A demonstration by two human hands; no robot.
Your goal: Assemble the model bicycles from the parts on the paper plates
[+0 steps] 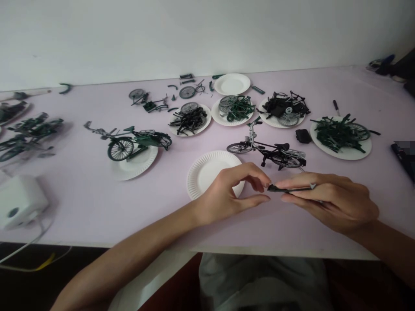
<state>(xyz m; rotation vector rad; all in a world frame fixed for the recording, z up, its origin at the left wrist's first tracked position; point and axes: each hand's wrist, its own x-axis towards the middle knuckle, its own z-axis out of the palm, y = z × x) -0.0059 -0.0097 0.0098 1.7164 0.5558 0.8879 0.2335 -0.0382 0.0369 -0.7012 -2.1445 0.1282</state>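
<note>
My right hand (337,201) pinches a thin dark model bicycle part (275,188), with a small grey pointed tip showing near its right end. The exact kind of part is not clear. My left hand (235,188) is curved, thumb and fingers apart, its index fingertip right beside the part's left end; whether they touch I cannot tell. Just beyond my hands, a black model bicycle (269,149) leans on the table. Partly behind my left hand lies a white paper plate (201,172).
Paper plates with heaped parts include a black heap (189,119) and a green heap (340,134). A green model bicycle (139,140) stands over another plate at left. A screwdriver (336,106) lies back right, a white device (22,203) with a cable front left.
</note>
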